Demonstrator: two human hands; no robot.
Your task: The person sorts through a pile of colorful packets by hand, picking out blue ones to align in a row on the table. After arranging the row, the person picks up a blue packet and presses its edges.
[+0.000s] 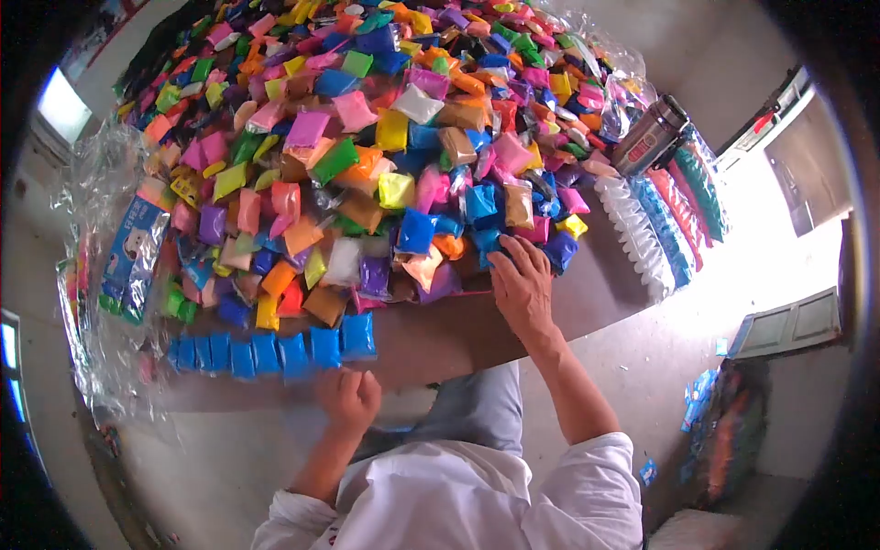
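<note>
My right hand (522, 286) reaches over the near edge of a big pile of small colourful packets (367, 165). Its fingers are stretched out and a little apart, with the fingertips touching or right beside a blue packet (486, 244). My left hand (351, 400) is at the table's front edge, fingers curled in and slightly blurred; whatever they may hold is hidden. Just above it, a row of blue packets (293, 356) lies side by side along the edge, the rightmost blue packet (358, 335) nearest the hand.
A steel flask (651, 135) stands at the pile's right. Beside it lie strips of white packets (632, 234), blue packets (665, 229) and red packets (689, 203). Clear plastic wrap (92, 321) and a printed blue bag (136, 243) are at the left. The brown tabletop (587, 289) has a curved edge.
</note>
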